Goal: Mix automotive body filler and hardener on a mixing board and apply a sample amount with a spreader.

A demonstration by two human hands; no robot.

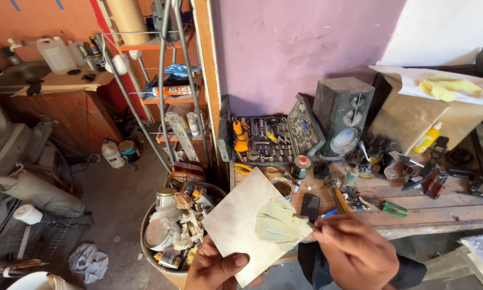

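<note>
Both hands are raised side by side at the bottom of the view. The left hand (215, 270) is palm-up, thumb pressed forward in a pinch. The right hand (355, 251), knuckles up, closes its fingertips in a fine grip, its dark sleeve at the wrist.

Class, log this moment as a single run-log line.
left hand: holds board | right hand: works putty | behind: workbench

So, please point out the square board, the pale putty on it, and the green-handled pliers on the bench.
square board (236, 215), head view, on its bare grey face, left of the putty.
pale putty (276, 225), head view, on the middle of the smear.
green-handled pliers (391, 207), head view, on the green handles.
</note>
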